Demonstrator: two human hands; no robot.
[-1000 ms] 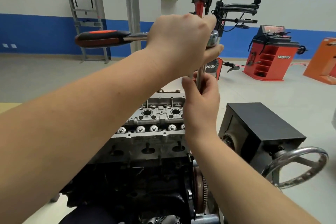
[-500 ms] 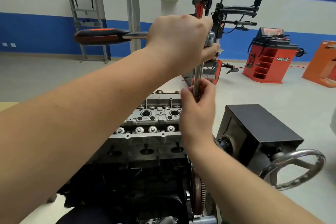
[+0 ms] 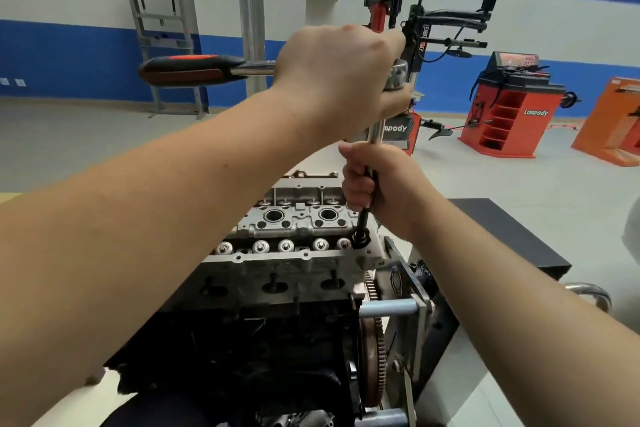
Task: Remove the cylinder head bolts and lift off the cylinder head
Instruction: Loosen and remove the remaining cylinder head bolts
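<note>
- At the middle of the view, one engine sits on a stand, its silver cylinder head (image 3: 294, 260) on top of the dark block (image 3: 242, 329).
- One ratchet wrench (image 3: 194, 70) is up at chest height, its black and orange handle pointing left and level.
- One long extension bar (image 3: 367, 191) runs down from the wrench head, nearly upright, to a dark socket (image 3: 361, 238) seated at the right near corner of the cylinder head (the bolt under it is hidden).
- Left hand (image 3: 341, 80): fingers curled over the wrench head, thumb underneath, gripping it where the bar joins.
- Right hand (image 3: 381, 187): fingers wrapped round the bar lower down, between the left hand and the socket, clear of the head itself.
- Five round shiny valve tops (image 3: 285, 246) show in a row along the near edge of the cylinder head; two large round wells (image 3: 300, 215) sit behind them.
- Three holes (image 3: 273, 286) with short studs show in the dark face below the head.
- One toothed flywheel (image 3: 372, 340) stands at the right end of the block, beside the grey stand plate (image 3: 401, 295).
- One black box (image 3: 502, 239) is to the right, with a chrome wheel rim (image 3: 588, 289) partly seen past it.
- Behind: one tyre changer (image 3: 412, 55), one red wheel balancer (image 3: 512, 107), one orange cabinet (image 3: 613, 121) (cut by the frame edge), one grey rack (image 3: 162, 42).
</note>
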